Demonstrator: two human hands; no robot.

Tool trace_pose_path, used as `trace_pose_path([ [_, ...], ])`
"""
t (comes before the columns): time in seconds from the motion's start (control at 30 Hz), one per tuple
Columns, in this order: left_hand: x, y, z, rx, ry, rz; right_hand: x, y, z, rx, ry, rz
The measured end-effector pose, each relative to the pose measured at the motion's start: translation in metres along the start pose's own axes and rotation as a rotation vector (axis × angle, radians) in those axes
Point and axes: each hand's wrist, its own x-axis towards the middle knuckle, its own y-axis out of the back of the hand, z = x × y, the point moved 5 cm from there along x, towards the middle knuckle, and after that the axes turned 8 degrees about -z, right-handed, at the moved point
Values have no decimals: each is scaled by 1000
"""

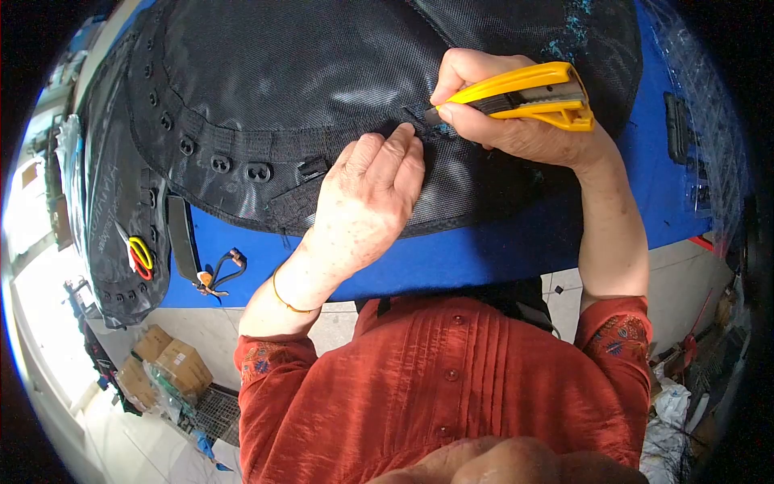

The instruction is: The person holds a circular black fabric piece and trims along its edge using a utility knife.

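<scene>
A large piece of black mesh fabric [298,60] with a webbing band and several black plastic fittings along its curved edge lies in front of me. My left hand [367,181] presses on the band, its fingers stretched out and lying flat. In my right hand [516,129] is a yellow utility knife [556,85], gripped like a pen and pointing left. Its tip meets the fabric just right of my left fingertips. Light blue thread bits lie on the fabric around the tip. How far the blade is out I cannot tell.
The fabric rests on a blue table [371,270]. Toward the left are scissors [139,256] with red and yellow handles, a black strap [183,238] and another black fabric piece [117,185]. Clear plastic wrap [709,121] lies at the right. Cardboard boxes [181,367] stand on the floor.
</scene>
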Motion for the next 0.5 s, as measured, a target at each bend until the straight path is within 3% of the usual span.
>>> trace_pose_path([
  [0.27,0,-1,0,-8,56,-35,-3,5,-2,-23,8,-7],
  [0.33,0,-1,0,7,-2,16,-4,3,-10,-316,239,45],
  [0.37,0,-1,0,8,-2,16,-3,2,-10,-316,239,45],
  [0.43,0,-1,0,10,-3,11,2,-1,-2,15,42,73],
  [0.5,0,-1,0,12,-5,11,5,-3,-4,-88,121,136],
])
